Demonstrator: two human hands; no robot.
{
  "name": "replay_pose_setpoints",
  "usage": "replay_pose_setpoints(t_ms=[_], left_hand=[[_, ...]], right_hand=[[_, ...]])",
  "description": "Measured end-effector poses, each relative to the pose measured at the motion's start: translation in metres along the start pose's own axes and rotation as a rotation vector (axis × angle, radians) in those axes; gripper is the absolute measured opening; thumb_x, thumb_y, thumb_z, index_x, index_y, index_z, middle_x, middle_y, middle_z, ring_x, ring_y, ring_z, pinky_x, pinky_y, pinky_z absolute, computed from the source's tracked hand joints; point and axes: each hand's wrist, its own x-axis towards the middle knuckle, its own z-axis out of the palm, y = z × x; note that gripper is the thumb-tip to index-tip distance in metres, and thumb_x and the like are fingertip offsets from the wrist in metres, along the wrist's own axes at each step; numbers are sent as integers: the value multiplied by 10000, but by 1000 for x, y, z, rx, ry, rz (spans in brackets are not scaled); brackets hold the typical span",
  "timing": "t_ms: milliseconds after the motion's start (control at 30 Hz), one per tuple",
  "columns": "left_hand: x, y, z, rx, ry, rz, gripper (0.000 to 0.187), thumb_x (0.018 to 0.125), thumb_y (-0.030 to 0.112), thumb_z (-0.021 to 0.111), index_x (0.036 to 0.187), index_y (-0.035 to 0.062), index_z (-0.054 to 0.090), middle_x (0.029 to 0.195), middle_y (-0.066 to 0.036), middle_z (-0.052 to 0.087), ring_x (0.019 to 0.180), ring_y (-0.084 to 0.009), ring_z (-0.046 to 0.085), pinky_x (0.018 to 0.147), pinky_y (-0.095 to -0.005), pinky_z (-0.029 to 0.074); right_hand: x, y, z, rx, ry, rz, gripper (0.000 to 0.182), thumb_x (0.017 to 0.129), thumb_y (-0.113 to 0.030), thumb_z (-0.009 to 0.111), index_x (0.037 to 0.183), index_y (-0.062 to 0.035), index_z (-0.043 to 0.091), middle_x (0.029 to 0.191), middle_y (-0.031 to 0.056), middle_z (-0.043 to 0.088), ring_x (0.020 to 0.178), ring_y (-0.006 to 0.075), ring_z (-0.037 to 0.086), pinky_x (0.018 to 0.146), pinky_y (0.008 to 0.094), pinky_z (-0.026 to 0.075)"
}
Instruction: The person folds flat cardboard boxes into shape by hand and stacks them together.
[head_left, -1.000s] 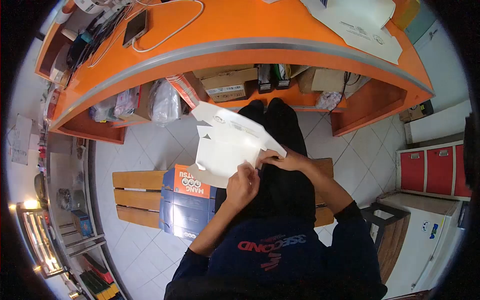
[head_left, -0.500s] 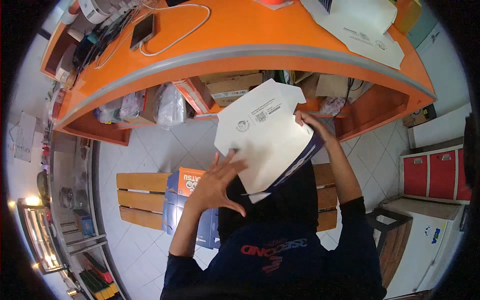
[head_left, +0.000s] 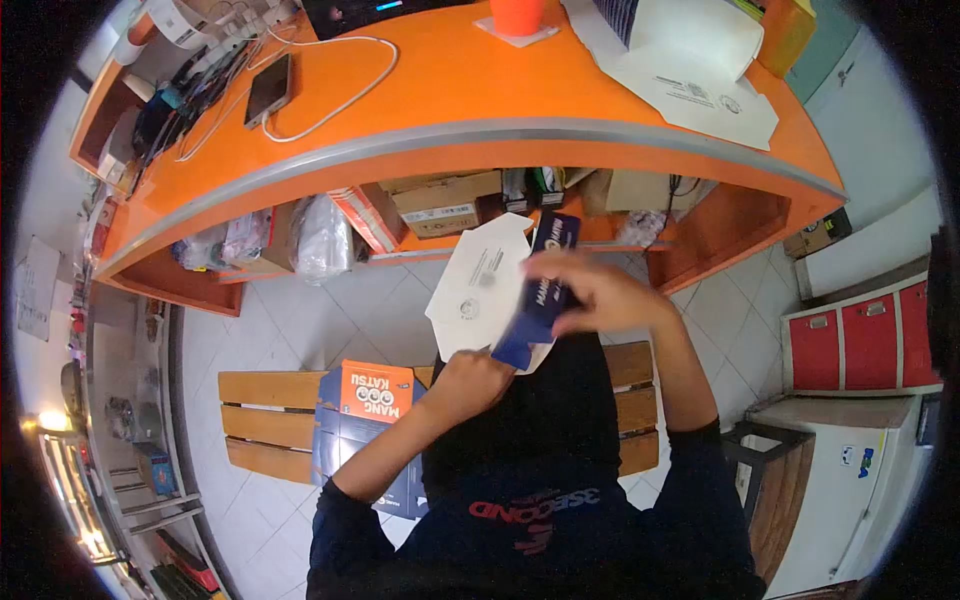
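Observation:
A partly folded cardboard food box [head_left: 480, 285] lies over my lap, its white printed inside facing up. Along its right side a dark blue panel with white lettering is folded inward. My left hand [head_left: 473, 385] is closed at the box's near corner, its fingertips hidden. My right hand [head_left: 595, 293], a little blurred, grips the blue panel with fingers and thumb bent around it. Left of my lap, flat blue-and-orange box blanks [head_left: 375, 390] lie on the bench.
A slatted wooden bench [head_left: 265, 425] is under me. The orange counter [head_left: 440, 80] ahead carries a phone [head_left: 268, 90] on a cable, an orange cup [head_left: 515, 15] and another opened box [head_left: 690, 95]. Cartons [head_left: 440, 205] and plastic bags [head_left: 322, 240] fill its shelf.
The box has come lower and its blue right panel is now folded inward. My left hand went from open to closed at the near corner; my right moved inward onto the panel.

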Motion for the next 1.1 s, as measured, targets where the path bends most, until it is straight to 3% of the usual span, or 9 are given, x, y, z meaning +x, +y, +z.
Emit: replay_pose_setpoints(t_ms=[33, 100, 233, 400, 533, 633, 867, 1033, 1100], left_hand=[[9, -1, 0, -93, 124, 76, 68, 748, 29, 586, 800, -16, 586, 893, -153, 609, 732, -284, 657, 608, -377, 549], [25, -1, 1, -277, 376, 225, 86, 762, 25, 577, 832, -25, 589, 888, -167, 619, 767, -307, 651, 629, -370, 545], [38, 1, 0, -704, 488, 202, 156, 823, 23, 610, 976, -8, 620, 879, -188, 627, 767, -333, 630, 689, -379, 518], [43, -7, 0, -1349, 316, -66, 216, 896, 190, 655, 951, -17, 684, 837, 8, 648, 755, -50, 534, 690, -240, 465], [53, -5, 0, -1425, 322, -149, 256, 919, 214, 623, 999, -21, 689, 853, -10, 667, 789, -58, 551, 715, -239, 467], [56, -9, 0, -1434, 320, -177, 239, 905, 178, 640, 1024, -23, 690, 915, -42, 693, 822, -73, 576, 768, -233, 468], [54, -5, -17, -1409, 363, -137, 240, 918, 188, 622, 992, -31, 686, 862, -16, 671, 794, -65, 552, 719, -245, 465], [47, 9, -60, -1337, 117, -130, 271, 935, 228, 605, 1065, -4, 655, 849, -3, 640, 791, -57, 521, 712, -245, 464], [50, 0, -49, -1347, 303, -140, 260, 962, 264, 559, 1031, 28, 642, 847, 20, 611, 764, -56, 508, 646, -238, 448]], right_hand=[[-2, -12, 4, -185, -116, -137, 548, 787, -236, 734, 1287, -139, 532, 1285, 83, 494, 1128, 235, 535, 911, 358, 465], [-9, -18, 0, -180, -167, 2, 436, 777, -254, 740, 1162, -105, 598, 1167, 94, 487, 1012, 251, 538, 840, 340, 454], [-25, -7, -27, 16, -73, -7, 192, 775, -137, 732, 909, -71, 611, 1010, 72, 445, 982, 238, 493, 887, 339, 402], [-44, 11, -32, 317, 99, -161, 170, 772, -94, 729, 849, -77, 579, 994, 48, 440, 1010, 204, 446, 890, 341, 365], [-28, -23, -12, -232, 273, 11, 186, 774, -159, 730, 852, -61, 593, 934, 70, 486, 942, 249, 484, 843, 354, 395], [-15, -31, 3, -641, 616, 73, 192, 780, -192, 715, 847, -45, 611, 906, 85, 515, 915, 286, 499, 815, 382, 408], [-15, -23, 0, -407, 153, -104, 118, 824, -118, 655, 930, -70, 662, 1049, 78, 536, 1058, 272, 480, 923, 393, 376], [-11, -26, 9, -578, 353, -229, 259, 775, -162, 717, 1032, -159, 684, 1111, 62, 513, 1046, 266, 484, 941, 438, 360], [-14, -34, 18, -737, 579, -316, 337, 741, -202, 748, 1069, -207, 671, 1119, 65, 506, 1011, 279, 488, 947, 454, 348]])
